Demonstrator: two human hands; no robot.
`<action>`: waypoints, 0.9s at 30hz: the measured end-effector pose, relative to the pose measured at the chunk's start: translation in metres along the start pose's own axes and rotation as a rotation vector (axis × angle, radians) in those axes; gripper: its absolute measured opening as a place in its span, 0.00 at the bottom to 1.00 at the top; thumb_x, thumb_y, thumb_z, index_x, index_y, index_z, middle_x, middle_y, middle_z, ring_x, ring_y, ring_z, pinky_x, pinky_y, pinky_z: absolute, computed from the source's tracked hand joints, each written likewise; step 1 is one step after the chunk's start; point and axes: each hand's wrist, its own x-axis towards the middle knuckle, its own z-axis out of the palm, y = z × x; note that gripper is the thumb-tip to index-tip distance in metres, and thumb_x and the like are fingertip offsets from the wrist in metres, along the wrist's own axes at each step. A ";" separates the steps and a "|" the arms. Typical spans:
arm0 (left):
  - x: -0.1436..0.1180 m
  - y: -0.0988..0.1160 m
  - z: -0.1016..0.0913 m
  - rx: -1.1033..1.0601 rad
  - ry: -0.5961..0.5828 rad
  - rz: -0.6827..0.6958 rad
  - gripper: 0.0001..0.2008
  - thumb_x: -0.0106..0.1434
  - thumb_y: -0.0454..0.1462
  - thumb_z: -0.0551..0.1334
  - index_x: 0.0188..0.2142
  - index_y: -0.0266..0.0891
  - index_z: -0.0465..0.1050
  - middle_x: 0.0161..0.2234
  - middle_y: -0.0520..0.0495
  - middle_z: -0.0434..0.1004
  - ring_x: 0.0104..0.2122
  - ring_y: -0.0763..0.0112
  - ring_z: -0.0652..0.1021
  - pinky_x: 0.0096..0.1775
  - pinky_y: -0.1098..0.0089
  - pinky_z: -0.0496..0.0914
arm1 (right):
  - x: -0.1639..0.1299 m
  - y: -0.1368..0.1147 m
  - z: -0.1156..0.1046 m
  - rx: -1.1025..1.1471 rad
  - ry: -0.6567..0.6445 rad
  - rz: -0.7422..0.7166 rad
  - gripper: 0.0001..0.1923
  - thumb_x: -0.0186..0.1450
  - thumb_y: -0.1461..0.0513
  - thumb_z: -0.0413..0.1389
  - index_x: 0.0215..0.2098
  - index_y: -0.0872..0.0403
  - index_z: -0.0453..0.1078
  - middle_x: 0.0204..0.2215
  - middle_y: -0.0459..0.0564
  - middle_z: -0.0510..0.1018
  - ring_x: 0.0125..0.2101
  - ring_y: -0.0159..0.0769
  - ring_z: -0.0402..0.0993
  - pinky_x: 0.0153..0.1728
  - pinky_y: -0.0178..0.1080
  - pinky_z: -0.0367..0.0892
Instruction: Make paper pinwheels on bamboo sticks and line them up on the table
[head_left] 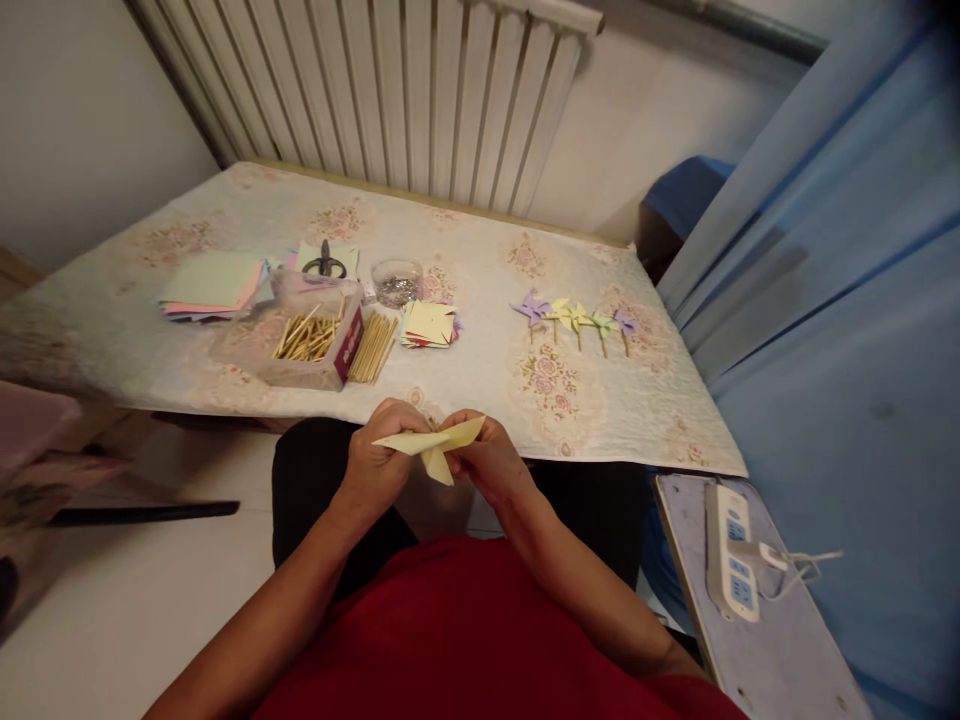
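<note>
Just off the table's front edge, above my lap, a pale yellow paper pinwheel is between my two hands. My left hand is closed on its left side, and my right hand pinches it from the right. Its pointed blades spread out between my fingers; the fingertips at its centre are partly hidden. Straight ahead lie a small stack of cut paper squares and a row of thin wooden sticks. A clear round tub holding small shiny pieces stands behind them.
Finished pinwheels, several on sticks, lie to the right. Leftward are an open plastic box of sticks, black-handled scissors and stacked coloured paper. A power strip rests on a side board by the blue curtain.
</note>
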 end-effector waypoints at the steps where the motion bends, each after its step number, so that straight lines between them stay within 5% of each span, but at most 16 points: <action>1: 0.000 0.000 0.000 0.002 0.000 0.001 0.07 0.63 0.37 0.61 0.28 0.40 0.72 0.28 0.48 0.74 0.32 0.69 0.74 0.35 0.67 0.69 | 0.000 0.000 0.000 -0.004 0.002 0.004 0.09 0.49 0.62 0.60 0.29 0.53 0.67 0.11 0.37 0.66 0.12 0.24 0.55 0.15 0.29 0.47; 27: -0.002 0.000 0.002 0.003 0.009 -0.025 0.07 0.62 0.38 0.62 0.28 0.40 0.72 0.28 0.48 0.75 0.32 0.69 0.74 0.36 0.67 0.70 | 0.001 0.003 -0.002 -0.035 0.007 0.017 0.10 0.50 0.60 0.61 0.29 0.54 0.67 0.13 0.38 0.67 0.13 0.24 0.57 0.16 0.29 0.49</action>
